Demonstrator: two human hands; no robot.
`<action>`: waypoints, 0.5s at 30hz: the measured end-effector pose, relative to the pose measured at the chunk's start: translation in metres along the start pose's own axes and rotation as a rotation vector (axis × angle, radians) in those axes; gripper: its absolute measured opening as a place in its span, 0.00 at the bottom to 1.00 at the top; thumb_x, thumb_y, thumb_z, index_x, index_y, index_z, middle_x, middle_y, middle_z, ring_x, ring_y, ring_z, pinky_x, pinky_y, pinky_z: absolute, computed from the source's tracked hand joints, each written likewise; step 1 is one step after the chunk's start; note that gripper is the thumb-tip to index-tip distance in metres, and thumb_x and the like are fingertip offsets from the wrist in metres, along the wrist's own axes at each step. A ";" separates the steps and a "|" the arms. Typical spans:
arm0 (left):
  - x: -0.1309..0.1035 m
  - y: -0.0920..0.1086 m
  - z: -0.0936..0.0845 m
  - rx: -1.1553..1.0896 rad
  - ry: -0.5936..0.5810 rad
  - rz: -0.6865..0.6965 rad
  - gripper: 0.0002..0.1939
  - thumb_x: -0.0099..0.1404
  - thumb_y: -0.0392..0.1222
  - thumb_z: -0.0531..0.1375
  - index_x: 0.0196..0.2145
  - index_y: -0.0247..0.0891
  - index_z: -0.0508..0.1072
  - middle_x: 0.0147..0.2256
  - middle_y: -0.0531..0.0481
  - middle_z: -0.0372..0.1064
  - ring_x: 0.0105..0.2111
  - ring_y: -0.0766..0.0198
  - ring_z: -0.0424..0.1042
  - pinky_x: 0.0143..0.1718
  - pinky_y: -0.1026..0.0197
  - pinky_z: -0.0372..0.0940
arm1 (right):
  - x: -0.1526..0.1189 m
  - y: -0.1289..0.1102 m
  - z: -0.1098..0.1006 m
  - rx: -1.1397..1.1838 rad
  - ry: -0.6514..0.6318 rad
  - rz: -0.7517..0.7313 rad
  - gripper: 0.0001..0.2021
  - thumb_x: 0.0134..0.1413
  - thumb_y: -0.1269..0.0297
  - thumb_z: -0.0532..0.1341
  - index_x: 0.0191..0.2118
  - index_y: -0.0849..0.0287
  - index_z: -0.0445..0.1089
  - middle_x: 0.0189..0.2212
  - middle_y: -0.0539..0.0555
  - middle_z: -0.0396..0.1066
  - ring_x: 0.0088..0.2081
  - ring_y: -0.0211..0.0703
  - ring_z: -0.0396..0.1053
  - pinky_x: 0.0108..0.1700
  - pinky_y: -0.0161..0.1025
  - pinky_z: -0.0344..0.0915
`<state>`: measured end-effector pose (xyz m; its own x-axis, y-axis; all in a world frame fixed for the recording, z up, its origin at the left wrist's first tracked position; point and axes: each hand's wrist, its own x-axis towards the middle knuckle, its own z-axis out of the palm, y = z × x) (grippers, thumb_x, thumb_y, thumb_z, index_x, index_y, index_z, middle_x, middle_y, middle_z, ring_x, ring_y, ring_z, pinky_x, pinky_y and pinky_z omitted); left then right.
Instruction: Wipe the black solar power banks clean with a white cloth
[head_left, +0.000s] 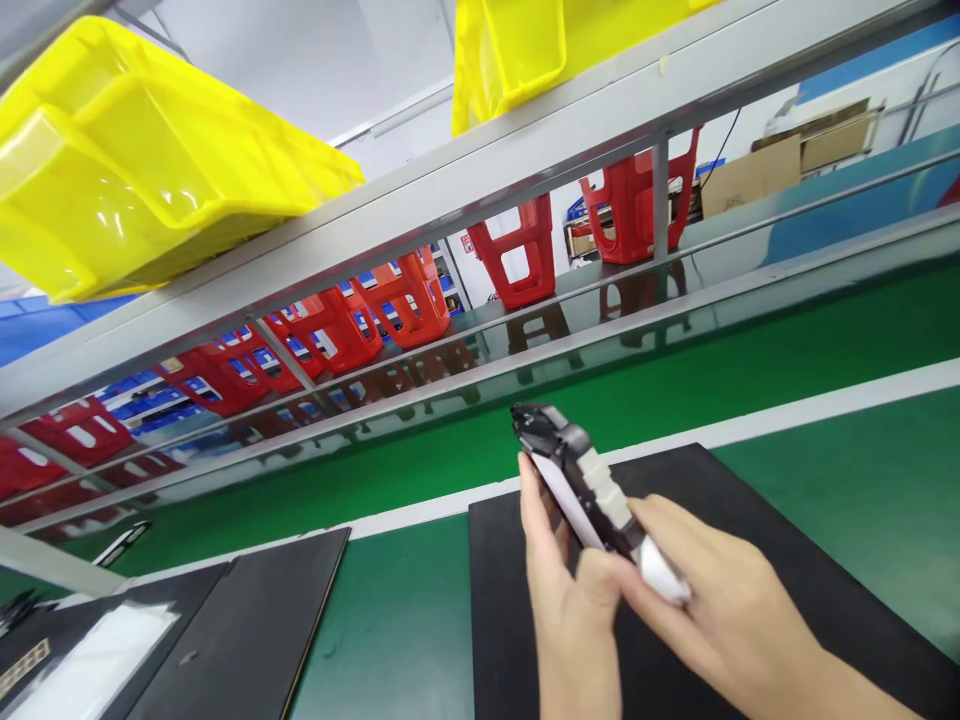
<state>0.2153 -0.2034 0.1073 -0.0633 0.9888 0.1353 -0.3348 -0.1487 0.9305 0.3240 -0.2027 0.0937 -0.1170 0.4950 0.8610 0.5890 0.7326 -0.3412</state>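
A slim black-and-white device (592, 485) with a pale grey ribbed strip along one side is held up at a tilt between my two hands; what kind it is I cannot tell. My left hand (570, 590) is closed around its left side, fingers along the white face. From the right, my right hand (712, 585) grips the lower end, near a white rounded part. Both thumbs come close together at the lower edge of the device. Beneath my hands lies a black mat (510, 600) on the green worktop (397, 610).
Yellow bins (150, 160) stand on the shelf rail (420, 210) above. Red plastic stools (517, 255) stand in a row beyond. Across the bench runs a green belt (420, 450), carrying a flat object (121, 543) at left. White sheets (112, 655) lie by another black board (247, 620).
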 end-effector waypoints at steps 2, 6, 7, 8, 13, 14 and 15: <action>-0.001 -0.005 0.000 -0.088 -0.042 -0.079 0.40 0.53 0.58 0.63 0.60 0.44 0.56 0.53 0.45 0.64 0.46 0.61 0.68 0.44 0.65 0.65 | -0.006 -0.001 0.009 -0.159 0.026 -0.099 0.11 0.63 0.69 0.50 0.47 0.68 0.64 0.30 0.59 0.70 0.27 0.43 0.71 0.26 0.35 0.70; 0.000 -0.014 -0.001 -0.308 -0.048 -0.147 0.32 0.55 0.57 0.62 0.54 0.39 0.65 0.45 0.43 0.71 0.43 0.59 0.71 0.42 0.62 0.65 | -0.013 -0.001 0.013 -0.201 0.007 -0.111 0.14 0.62 0.67 0.52 0.50 0.71 0.62 0.37 0.63 0.71 0.36 0.47 0.73 0.35 0.37 0.72; 0.000 -0.015 -0.002 -0.353 -0.081 -0.155 0.31 0.54 0.58 0.62 0.52 0.39 0.68 0.45 0.44 0.71 0.45 0.58 0.70 0.45 0.61 0.64 | -0.014 -0.002 0.010 -0.165 -0.010 -0.104 0.16 0.62 0.66 0.53 0.51 0.71 0.62 0.39 0.63 0.71 0.39 0.48 0.72 0.39 0.37 0.72; 0.001 -0.016 -0.002 -0.401 -0.127 -0.189 0.32 0.53 0.61 0.61 0.50 0.39 0.69 0.45 0.44 0.71 0.46 0.57 0.69 0.48 0.60 0.63 | -0.013 -0.003 0.006 -0.122 -0.022 -0.097 0.16 0.61 0.66 0.52 0.52 0.69 0.61 0.41 0.62 0.71 0.41 0.48 0.72 0.42 0.37 0.72; 0.006 -0.015 -0.006 -0.635 -0.350 -0.406 0.42 0.51 0.72 0.53 0.51 0.35 0.70 0.43 0.43 0.73 0.40 0.57 0.72 0.46 0.59 0.64 | -0.005 -0.017 -0.015 0.055 -0.091 -0.104 0.12 0.59 0.73 0.50 0.45 0.60 0.68 0.39 0.56 0.73 0.43 0.45 0.72 0.45 0.34 0.70; 0.007 -0.014 -0.007 -0.649 -0.370 -0.422 0.43 0.51 0.72 0.54 0.52 0.34 0.69 0.43 0.43 0.73 0.40 0.57 0.72 0.45 0.60 0.64 | -0.002 -0.019 -0.016 0.067 -0.119 -0.161 0.12 0.60 0.74 0.50 0.43 0.60 0.69 0.39 0.56 0.74 0.44 0.44 0.71 0.47 0.33 0.70; 0.008 -0.013 -0.006 -0.654 -0.388 -0.440 0.43 0.50 0.72 0.54 0.52 0.35 0.70 0.43 0.43 0.73 0.40 0.57 0.73 0.44 0.60 0.65 | 0.000 -0.019 -0.016 0.065 -0.147 -0.236 0.13 0.60 0.75 0.50 0.42 0.61 0.70 0.40 0.55 0.74 0.46 0.43 0.70 0.49 0.33 0.68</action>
<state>0.2132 -0.1938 0.0938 0.4830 0.8752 0.0272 -0.7328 0.3871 0.5596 0.3254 -0.2241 0.1066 -0.3620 0.3664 0.8572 0.4796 0.8617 -0.1658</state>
